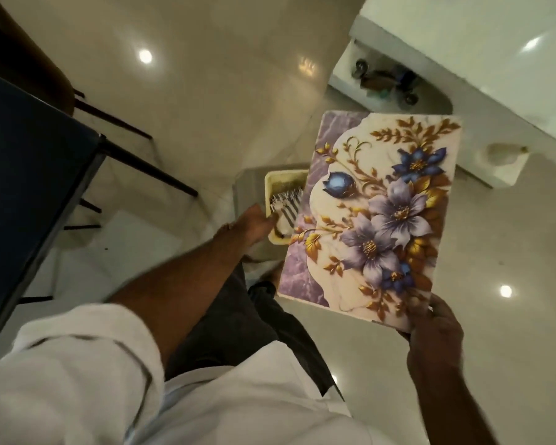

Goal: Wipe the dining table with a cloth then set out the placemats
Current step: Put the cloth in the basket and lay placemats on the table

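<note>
above the glossy floor (206,75), beside the dark table (29,175): right hand (437,332) pinches the near corner of a floral placemat (366,213), held in the air, apart from the table; left hand (254,226) grips the edge of a cream cutlery tray (281,183) holding forks (286,200), partly hidden beneath the placemat.

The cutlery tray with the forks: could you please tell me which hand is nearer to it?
Left. The left hand grips the cutlery tray at its left edge; the right hand is away to the tray's right, holding the floral placemat by its near corner.
</note>
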`<state>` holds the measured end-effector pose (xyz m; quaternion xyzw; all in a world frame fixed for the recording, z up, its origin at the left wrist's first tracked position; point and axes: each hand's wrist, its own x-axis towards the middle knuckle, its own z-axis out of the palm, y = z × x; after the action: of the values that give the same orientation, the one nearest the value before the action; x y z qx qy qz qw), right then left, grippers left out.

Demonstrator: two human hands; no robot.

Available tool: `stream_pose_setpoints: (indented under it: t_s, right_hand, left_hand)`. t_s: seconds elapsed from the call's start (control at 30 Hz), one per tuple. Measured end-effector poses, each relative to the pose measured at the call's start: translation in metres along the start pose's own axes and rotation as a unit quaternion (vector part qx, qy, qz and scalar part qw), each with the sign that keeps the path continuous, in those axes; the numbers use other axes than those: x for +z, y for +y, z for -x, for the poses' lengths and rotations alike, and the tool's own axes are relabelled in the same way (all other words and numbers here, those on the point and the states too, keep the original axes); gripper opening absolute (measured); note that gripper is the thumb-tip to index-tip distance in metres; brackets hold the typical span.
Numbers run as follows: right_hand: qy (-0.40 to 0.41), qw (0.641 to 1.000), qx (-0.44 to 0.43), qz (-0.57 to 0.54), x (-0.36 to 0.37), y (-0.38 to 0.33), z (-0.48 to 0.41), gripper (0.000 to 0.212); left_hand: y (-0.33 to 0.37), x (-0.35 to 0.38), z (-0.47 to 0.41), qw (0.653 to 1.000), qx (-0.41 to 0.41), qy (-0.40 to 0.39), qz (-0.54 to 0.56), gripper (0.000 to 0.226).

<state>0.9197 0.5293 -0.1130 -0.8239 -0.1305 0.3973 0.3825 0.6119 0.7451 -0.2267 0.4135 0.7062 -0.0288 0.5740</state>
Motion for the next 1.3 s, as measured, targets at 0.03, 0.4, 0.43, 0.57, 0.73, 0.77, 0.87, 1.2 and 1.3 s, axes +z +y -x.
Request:
stream_pose_setpoints:
  t_s: [0.03,0.4,0.43,0.57,0.73,0.77,0.87,1.2,1.3]
  right_hand:
    - [-0.014,1.000,-0.007,-0.003,0.006,-0.005,0.001,0.020]
    - [-0.183,0.972,-0.133,0.061,0.110,-0.104,0.041,0.028]
    - [-0.195,0.963,-0.165,0.081,0.126,-0.119,0.049,0.025]
    - [-0.274,0.919,-0.262,0.104,0.190,-0.155,0.091,0.028]
    - [-0.354,0.879,-0.295,0.121,0.288,-0.153,0.147,0.018]
    - [-0.373,0.870,-0.293,0.133,0.304,-0.152,0.163,0.017]
    - [-0.396,0.854,-0.300,0.152,0.357,-0.140,0.202,0.022]
    - [-0.490,0.793,-0.291,0.216,0.503,-0.107,0.315,0.010]
    - [-0.510,0.768,-0.296,0.249,0.543,-0.116,0.335,0.010]
  left_hand:
    - [0.005,-0.006,0.015,0.999,-0.001,-0.010,0.042,0.066]
    - [-0.027,-0.124,0.174,0.931,0.007,0.093,0.352,0.032]
    - [-0.041,-0.140,0.182,0.918,0.016,0.110,0.381,0.028]
    - [-0.112,-0.183,0.210,0.884,0.056,0.146,0.440,0.028]
    - [-0.199,-0.228,0.255,0.854,0.083,0.216,0.467,0.022]
    - [-0.217,-0.237,0.263,0.846,0.073,0.238,0.471,0.022]
    - [-0.271,-0.260,0.280,0.827,0.032,0.300,0.475,0.020]
    - [-0.402,-0.333,0.309,0.735,-0.026,0.406,0.543,0.020]
    - [-0.423,-0.345,0.300,0.710,-0.038,0.418,0.565,0.016]
